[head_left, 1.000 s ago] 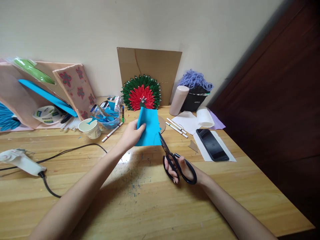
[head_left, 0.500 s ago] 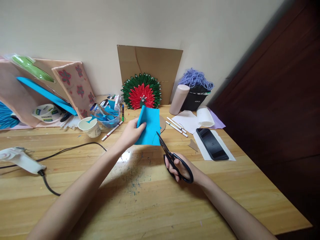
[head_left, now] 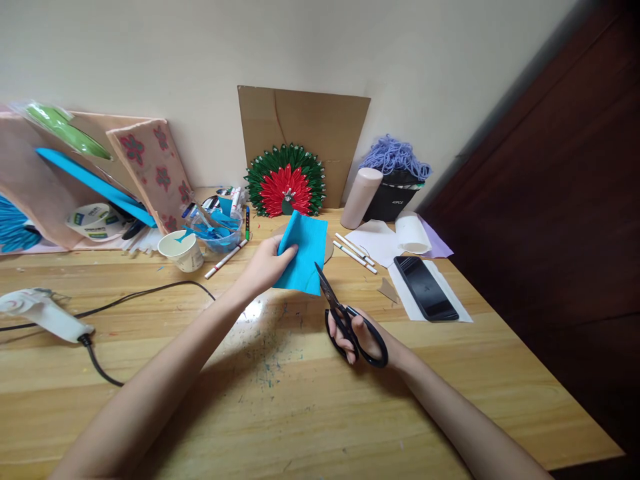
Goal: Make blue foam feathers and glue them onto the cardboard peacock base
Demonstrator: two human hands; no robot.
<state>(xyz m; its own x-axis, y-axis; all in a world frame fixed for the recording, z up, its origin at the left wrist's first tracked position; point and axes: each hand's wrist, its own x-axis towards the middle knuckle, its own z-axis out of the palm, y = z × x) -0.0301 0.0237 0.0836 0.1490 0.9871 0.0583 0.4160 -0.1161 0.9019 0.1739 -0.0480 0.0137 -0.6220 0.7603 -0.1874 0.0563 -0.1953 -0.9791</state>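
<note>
My left hand (head_left: 270, 265) pinches a folded sheet of blue crepe paper (head_left: 306, 250) by its left side, thumb on the face towards me. The paper is held up over the table and tilts slightly. My right hand (head_left: 357, 337) grips black-handled scissors (head_left: 334, 300), fingers through the loops. Their blades point up and to the left, with the tip at the paper's lower right edge. Whether the blades have paper between them I cannot make out. Behind the sheet, a round cardboard piece (head_left: 329, 248) is partly hidden.
A red and green peacock-like fan (head_left: 286, 183) leans on a cardboard panel (head_left: 320, 120). At left are a paper cup (head_left: 181, 252), a tub of blue scraps (head_left: 219, 233) and a white corded glue gun (head_left: 47, 317). White markers (head_left: 354, 257) and a phone (head_left: 425, 287) lie right.
The blue paper in my left hand has tilted clockwise and shifted slightly right relative to the scissors. Both hands keep their holds. The view has moved slightly.
</note>
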